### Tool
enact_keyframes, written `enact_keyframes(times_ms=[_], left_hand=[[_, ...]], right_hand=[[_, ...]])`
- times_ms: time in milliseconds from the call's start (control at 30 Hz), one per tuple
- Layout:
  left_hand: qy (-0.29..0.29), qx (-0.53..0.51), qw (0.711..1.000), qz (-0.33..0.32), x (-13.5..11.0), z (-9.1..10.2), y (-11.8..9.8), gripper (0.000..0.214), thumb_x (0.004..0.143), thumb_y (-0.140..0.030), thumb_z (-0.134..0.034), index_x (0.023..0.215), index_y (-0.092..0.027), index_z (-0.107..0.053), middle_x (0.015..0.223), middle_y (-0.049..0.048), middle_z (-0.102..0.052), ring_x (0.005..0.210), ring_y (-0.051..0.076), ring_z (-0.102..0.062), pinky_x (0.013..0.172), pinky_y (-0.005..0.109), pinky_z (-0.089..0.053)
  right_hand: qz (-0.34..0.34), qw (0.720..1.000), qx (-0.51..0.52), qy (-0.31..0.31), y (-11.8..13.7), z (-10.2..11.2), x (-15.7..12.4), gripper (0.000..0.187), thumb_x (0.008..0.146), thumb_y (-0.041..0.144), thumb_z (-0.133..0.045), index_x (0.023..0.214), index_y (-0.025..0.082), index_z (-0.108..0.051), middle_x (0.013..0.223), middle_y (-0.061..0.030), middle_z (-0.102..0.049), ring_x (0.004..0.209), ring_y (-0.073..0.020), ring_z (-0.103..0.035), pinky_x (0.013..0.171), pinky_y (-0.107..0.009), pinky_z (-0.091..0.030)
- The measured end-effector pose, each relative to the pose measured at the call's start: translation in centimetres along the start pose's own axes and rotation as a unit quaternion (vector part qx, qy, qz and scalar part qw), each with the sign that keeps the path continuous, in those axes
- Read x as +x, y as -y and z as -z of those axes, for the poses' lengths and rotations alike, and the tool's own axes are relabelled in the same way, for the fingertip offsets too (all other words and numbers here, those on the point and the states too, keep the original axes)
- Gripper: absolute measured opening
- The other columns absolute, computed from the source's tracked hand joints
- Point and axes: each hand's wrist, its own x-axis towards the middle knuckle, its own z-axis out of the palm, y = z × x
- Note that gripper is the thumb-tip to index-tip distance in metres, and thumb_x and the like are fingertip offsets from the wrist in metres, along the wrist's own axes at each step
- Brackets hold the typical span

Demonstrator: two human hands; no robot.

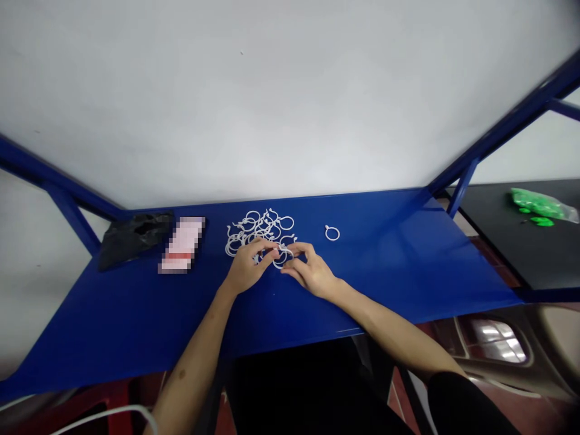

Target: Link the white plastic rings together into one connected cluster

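A thin white ring with a small tab [280, 267] is held up between my two hands, just above the front of a loose pile. My left hand [247, 267] pinches its left side near the top with thumb and forefinger. On the other side, the fingers of my right hand [316, 275] close around the ring's right edge. Behind my hands lies a tangled pile of similar white rings [261, 232], several of them with small knobs or clips sticking out. My left fingers hide part of the pile. One single white ring [333, 240] lies apart to the right.
All this is on a blue table [385, 260] against a white wall. A black plastic bag [131, 238] and a pixelated pink-white phone-like object [182, 244] lie at left. Blue frame bars [464, 184] rise at both sides. On a black table at right is a bag of green pieces [541, 205].
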Motion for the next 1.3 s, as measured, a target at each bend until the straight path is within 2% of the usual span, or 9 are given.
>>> enact_keyframes(times_ms=[67, 167, 267, 367, 533, 700, 933, 1133, 1300], left_hand=[[0.01, -0.018, 1.0, 0.018, -0.1, -0.3, 0.1, 0.023, 0.093, -0.042, -0.061, 0.093, -0.023, -0.074, 0.087, 0.0009, -0.075, 0.08, 0.016, -0.067, 0.074, 0.027, -0.051], [0.008, -0.04, 0.998, 0.038, -0.1, -0.4, 0.4, 0.025, 0.094, -0.044, -0.061, 0.101, -0.025, -0.075, 0.09, 0.0013, -0.076, 0.079, 0.016, -0.068, 0.072, 0.028, -0.05], [0.002, -0.058, 0.997, 0.043, 0.0, -0.4, 0.5, 0.027, 0.095, -0.044, -0.061, 0.106, -0.025, -0.076, 0.089, 0.0024, -0.076, 0.081, 0.017, -0.068, 0.076, 0.029, -0.051], [0.0, -0.068, 0.997, 0.028, 0.1, -0.5, 0.4, 0.027, 0.094, -0.045, -0.063, 0.107, -0.026, -0.077, 0.094, 0.0038, -0.076, 0.085, 0.018, -0.068, 0.082, 0.032, -0.052], [-0.007, -0.106, 0.994, 0.002, -0.1, -1.0, 0.3, 0.024, 0.09, -0.043, -0.069, 0.107, -0.029, -0.078, 0.093, 0.0031, -0.076, 0.088, 0.018, -0.067, 0.085, 0.032, -0.054], [-0.039, -0.104, 0.992, 0.054, -0.4, -1.7, 0.4, 0.025, 0.088, -0.043, -0.071, 0.106, -0.027, -0.078, 0.092, 0.0029, -0.075, 0.08, 0.017, -0.068, 0.077, 0.031, -0.055], [-0.063, -0.073, 0.993, 0.071, -0.4, -2.2, -0.2, 0.023, 0.089, -0.043, -0.069, 0.1, -0.025, -0.077, 0.095, 0.004, -0.077, 0.079, 0.018, -0.069, 0.074, 0.032, -0.057], [-0.081, -0.046, 0.995, 0.042, -0.6, -2.3, -0.7, 0.012, 0.089, -0.031, -0.068, 0.093, -0.026, -0.079, 0.088, 0.0015, -0.074, 0.075, 0.015, -0.069, 0.071, 0.03, -0.056], [-0.1, -0.02, 0.995, -0.02, -0.9, -2.6, -0.8, 0.013, 0.091, -0.025, -0.066, 0.094, -0.027, -0.079, 0.082, 0.0, -0.072, 0.074, 0.014, -0.067, 0.07, 0.028, -0.055]], right_hand=[[0.0, 1.0, 0.01, 0.001, 0.1, 0.0, 0.0, 0.011, 0.098, 0.031, -0.061, 0.105, 0.022, -0.064, 0.128, -0.0123, -0.054, 0.104, -0.0205, -0.065, 0.087, -0.039, -0.062], [-0.015, 0.999, 0.032, -0.032, 0.1, 0.1, 0.2, 0.038, 0.096, 0.038, -0.064, 0.13, 0.025, -0.052, 0.129, -0.0145, -0.055, 0.118, -0.0261, -0.062, 0.092, -0.045, -0.061], [-0.044, 0.997, 0.054, -0.042, -0.2, 0.1, 0.3, 0.047, 0.098, 0.037, -0.061, 0.139, 0.024, -0.042, 0.118, -0.0127, -0.064, 0.107, -0.0245, -0.067, 0.089, -0.045, -0.061], [-0.054, 0.996, 0.056, -0.032, -0.6, 0.0, 0.2, 0.031, 0.102, 0.032, -0.056, 0.13, 0.022, -0.049, 0.096, -0.0062, -0.07, 0.083, -0.0194, -0.071, 0.079, -0.039, -0.062], [-0.068, 0.994, 0.085, -0.028, -0.8, -0.4, 0.1, 0.012, 0.103, 0.03, -0.053, 0.111, 0.022, -0.056, 0.1, -0.0071, -0.072, 0.085, -0.0172, -0.072, 0.076, -0.032, -0.06], [-0.104, 0.988, 0.087, -0.073, -0.7, -0.7, -0.2, 0.021, 0.104, 0.033, -0.051, 0.121, 0.022, -0.054, 0.099, -0.0067, -0.074, 0.086, -0.018, -0.074, 0.077, -0.033, -0.061], [-0.064, 0.991, 0.099, -0.063, -1.0, -0.5, 0.0, 0.016, 0.101, 0.024, -0.055, 0.115, 0.022, -0.064, 0.102, -0.0068, -0.075, 0.091, -0.0181, -0.072, 0.082, -0.034, -0.06], [-0.05, 0.991, 0.109, -0.058, -0.4, -0.2, 0.1, 0.016, 0.102, 0.019, -0.053, 0.113, 0.021, -0.065, 0.1, -0.0078, -0.074, 0.092, -0.0186, -0.07, 0.081, -0.034, -0.06], [-0.034, 0.993, 0.106, -0.035, -0.1, 0.3, -0.3, 0.018, 0.103, 0.017, -0.049, 0.109, 0.021, -0.065, 0.101, -0.0078, -0.074, 0.087, -0.0181, -0.068, 0.079, -0.035, -0.059]])
